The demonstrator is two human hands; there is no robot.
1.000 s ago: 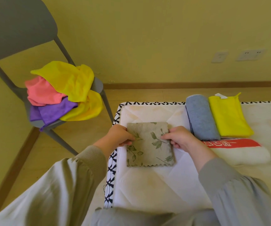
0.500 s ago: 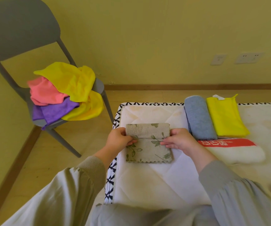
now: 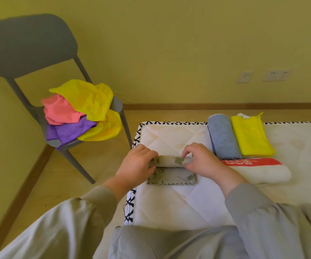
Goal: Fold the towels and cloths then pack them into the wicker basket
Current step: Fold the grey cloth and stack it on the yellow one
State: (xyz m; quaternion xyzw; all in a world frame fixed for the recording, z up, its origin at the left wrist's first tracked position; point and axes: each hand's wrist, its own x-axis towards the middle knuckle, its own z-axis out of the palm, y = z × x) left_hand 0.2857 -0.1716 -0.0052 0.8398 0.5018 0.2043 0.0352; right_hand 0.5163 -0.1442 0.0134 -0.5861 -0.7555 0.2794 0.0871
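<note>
Two hands work one leaf-print cloth (image 3: pixel 171 177), grey-green and soft, on a white quilted pad (image 3: pixel 169 204). Its far part is turned into a tight roll. The left hand (image 3: pixel 137 163) curls its fingers round the roll's left end and the right hand (image 3: pixel 201 161) pinches the right end. The flat remainder lies just nearer than the knuckles, ending in a zigzag-cut edge.

Three finished pieces lie right of the right hand: a blue-grey rolled towel (image 3: pixel 223 139) and a flat yellow folded cloth (image 3: pixel 250 137) side by side beyond it, and a plump white towel with a red band (image 3: pixel 257 171) touching its wrist.

Far left of the left hand, a grey plastic chair (image 3: pixel 29 45) holds a loose heap: a pink cloth (image 3: pixel 59 111), a purple cloth (image 3: pixel 72 129) and yellow cloth (image 3: pixel 87 98), one piece or two I cannot tell.

The pad's black-and-white cross-stitched border (image 3: pixel 130 200) runs under the left wrist. Bare quilting lies open both beyond the hands and nearer than the zigzag edge
</note>
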